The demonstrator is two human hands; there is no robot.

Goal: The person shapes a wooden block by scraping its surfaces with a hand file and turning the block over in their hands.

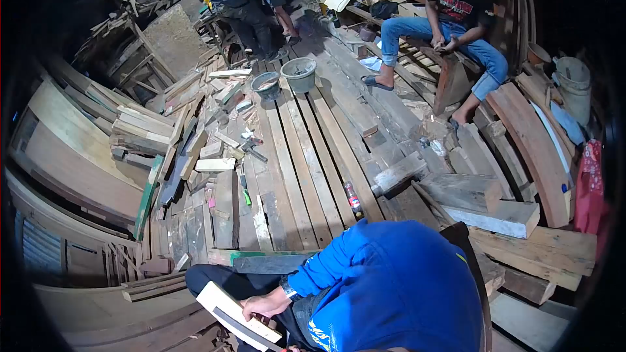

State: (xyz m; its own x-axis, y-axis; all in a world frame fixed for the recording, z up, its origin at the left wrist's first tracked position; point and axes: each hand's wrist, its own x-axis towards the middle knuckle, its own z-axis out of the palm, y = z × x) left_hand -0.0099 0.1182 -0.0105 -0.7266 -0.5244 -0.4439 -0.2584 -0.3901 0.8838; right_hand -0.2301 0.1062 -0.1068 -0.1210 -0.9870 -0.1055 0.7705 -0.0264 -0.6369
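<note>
My right hand (pixel 262 306), with a watch at the wrist and a blue sleeve above it, grips a pale wooden block (pixel 218 298) over my dark-trousered lap. Its fingers are wrapped round the block's edge. A long dark flat strip (pixel 244 330) lies along the block, and a bit of red shows at its lower end. Beside that red bit, only a sliver of my left hand (pixel 293 349) reaches into the bottom edge, so its grip is hidden. A green-edged board (pixel 267 262) lies just beyond my lap.
Two buckets (pixel 299 75) (pixel 266 86), a bottle (pixel 353 199), a hammer (pixel 253 150) and a green-handled tool (pixel 245 190) are on the planks. Scrap wood (pixel 140 127) is piled left, thick beams (pixel 495 215) right. One person sits at upper right; two others are farther back.
</note>
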